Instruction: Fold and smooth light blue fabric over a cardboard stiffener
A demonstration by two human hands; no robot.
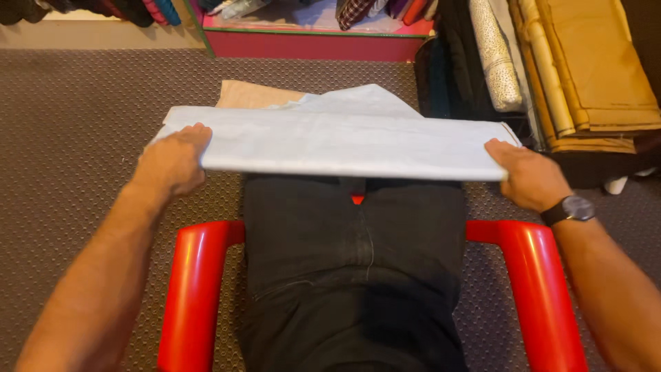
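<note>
- Left hand (173,160): fingertips lying under the edge of the folded white cloth (337,141), so the grip is not showing.
- Right hand (527,176): fingertips likewise tucking beneath the cloth's right end.
- Beige fabric (256,95): mostly lying hidden behind the white cloth; only a corner is showing.
- Red chair (196,289): seat covered by the person's dark trousers (354,269); armrests running off the bottom edge.
- Both forearms: cut off at the lower corners.
- Stacked tan fabric (595,69): running off the right edge.
- Shelf goods (358,10) at top: cropped, too small to identify.

Dim warm light, soft focus
</note>
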